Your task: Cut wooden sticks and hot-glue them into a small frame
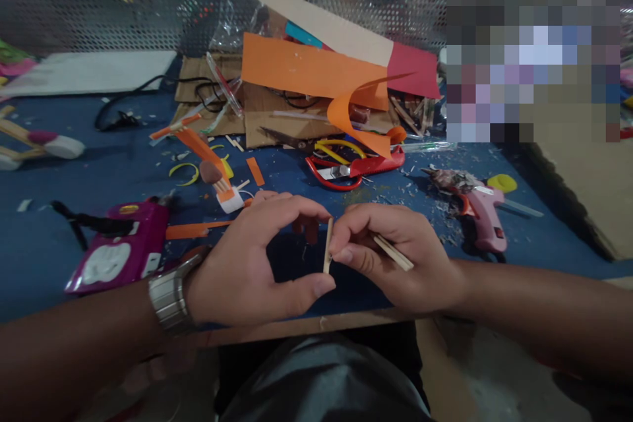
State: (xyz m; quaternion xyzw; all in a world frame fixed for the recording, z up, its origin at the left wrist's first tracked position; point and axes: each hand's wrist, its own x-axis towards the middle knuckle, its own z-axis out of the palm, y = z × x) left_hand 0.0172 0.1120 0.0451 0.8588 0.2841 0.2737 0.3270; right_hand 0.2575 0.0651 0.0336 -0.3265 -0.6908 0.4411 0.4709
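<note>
Between thumb and fingertips, my left hand [252, 264] holds a short wooden stick [327, 247] upright by its two ends. My right hand [403, 254] has its thumb and index finger pinched at the middle of that stick. Two thin wooden sticks [394, 252] lie together in the curled fingers of my right hand and poke out over the palm. Whatever is between the right fingertips is too small to make out. Both hands are above the blue table [198, 306] near its front edge.
Scissors with red handles [356, 168] and orange paper [306, 69] lie beyond my hands. A pink glue gun [484, 211] rests at the right, a purple box [121, 247] at the left. An orange paper-and-stick piece [198, 148] stands behind my left hand. Cardboard [588, 191] is far right.
</note>
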